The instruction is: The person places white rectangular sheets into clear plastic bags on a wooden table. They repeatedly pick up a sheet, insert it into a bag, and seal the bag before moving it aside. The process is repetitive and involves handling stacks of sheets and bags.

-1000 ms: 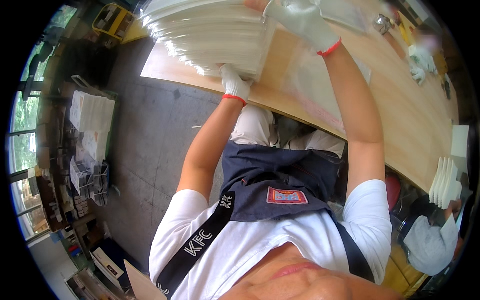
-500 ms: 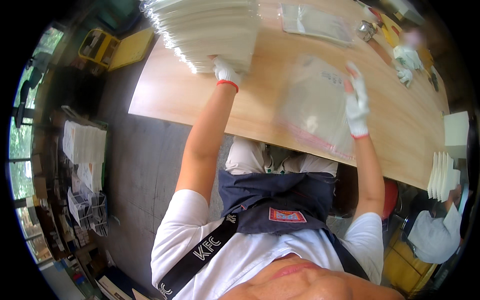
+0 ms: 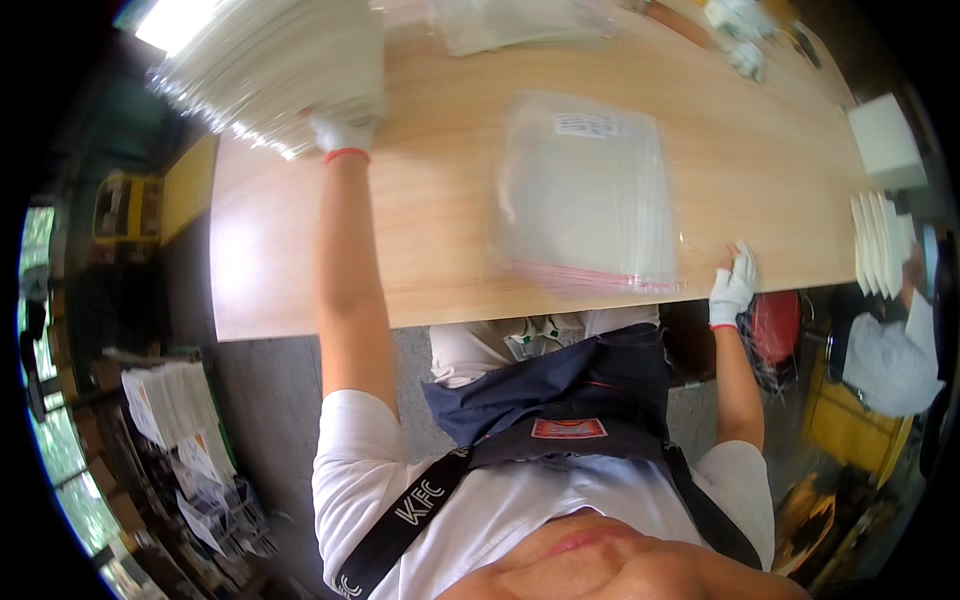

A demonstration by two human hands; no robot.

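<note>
My left hand (image 3: 340,133), in a white glove with a red cuff, reaches far out and rests against the near edge of a tall stack of white sheets (image 3: 270,70) at the table's far left. My right hand (image 3: 733,285), gloved the same way, lies with fingers spread on the wooden table (image 3: 420,240) near its front edge. It sits just right of a pile of clear plastic bags (image 3: 585,190) with a red strip along the near side. Neither hand holds anything that I can see.
More clear bags (image 3: 510,22) lie at the far side of the table. A white box (image 3: 885,140) and a row of white plates (image 3: 880,240) stand at the right end, beside another person (image 3: 885,350). Stacks of paper (image 3: 175,400) sit on the floor at the left.
My right hand has dropped from the bag pile to the table's front edge at the right. My left hand stays at the stack of sheets. The view has shifted so the table looks nearer.
</note>
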